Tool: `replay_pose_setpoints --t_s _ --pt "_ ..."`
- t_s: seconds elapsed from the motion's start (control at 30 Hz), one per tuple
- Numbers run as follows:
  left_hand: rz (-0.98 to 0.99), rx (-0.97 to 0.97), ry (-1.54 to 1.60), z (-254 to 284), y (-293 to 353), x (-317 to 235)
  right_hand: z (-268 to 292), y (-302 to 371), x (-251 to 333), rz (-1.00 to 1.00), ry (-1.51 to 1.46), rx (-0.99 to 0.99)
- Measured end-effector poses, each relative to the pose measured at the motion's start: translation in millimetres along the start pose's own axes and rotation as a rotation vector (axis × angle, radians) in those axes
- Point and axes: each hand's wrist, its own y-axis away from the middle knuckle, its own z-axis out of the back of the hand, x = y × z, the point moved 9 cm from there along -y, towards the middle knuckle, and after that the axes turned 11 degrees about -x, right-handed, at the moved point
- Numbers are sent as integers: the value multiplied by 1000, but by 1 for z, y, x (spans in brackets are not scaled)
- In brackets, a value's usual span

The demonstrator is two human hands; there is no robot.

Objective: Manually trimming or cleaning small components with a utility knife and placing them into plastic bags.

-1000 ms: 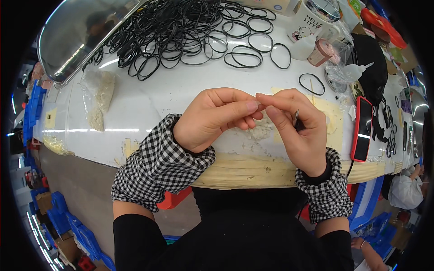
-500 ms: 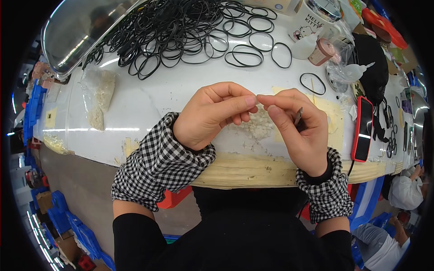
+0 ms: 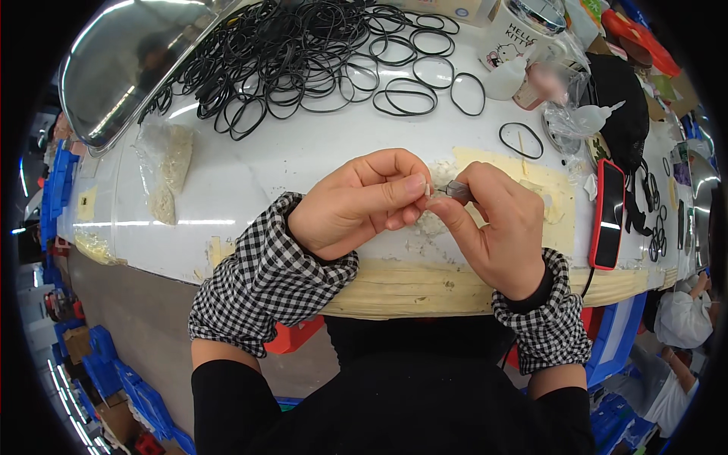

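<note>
My left hand (image 3: pixel 364 201) is closed in a pinch, thumb against forefinger, on a small whitish piece (image 3: pixel 428 189). Close beside it, my right hand (image 3: pixel 497 220) grips a small grey metal tool (image 3: pixel 457 191), its thin tip pointing at the piece. Whether the tip touches the piece I cannot tell. Below the fingers, partly hidden by them, a pile of small off-white bits (image 3: pixel 431 224) lies on the white table near its wooden front edge.
Black rubber rings (image 3: pixel 288 61) lie heaped at the back, and one ring (image 3: pixel 521 141) lies apart. A clear bag of off-white bits (image 3: pixel 173 167) is at left, beside a shiny metal tray (image 3: pixel 129 68). A red-cased phone (image 3: pixel 608 216), a white cup (image 3: pixel 516 38) and a black bag (image 3: pixel 618 98) stand right.
The metal tool has swung out of my right palm to the fingertips, its tip now beside the left fingertips. My right hand has turned; the left has barely moved.
</note>
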Motion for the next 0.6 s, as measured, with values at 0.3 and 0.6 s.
replay_pose_setpoints --t_s 0.3,0.6 --pt "-62 -45 -42 1 -1 -2 8 -3 1 -26 -68 -62" --pt "-84 -116 -148 3 -1 -5 18 -5 15 126 -219 -165"
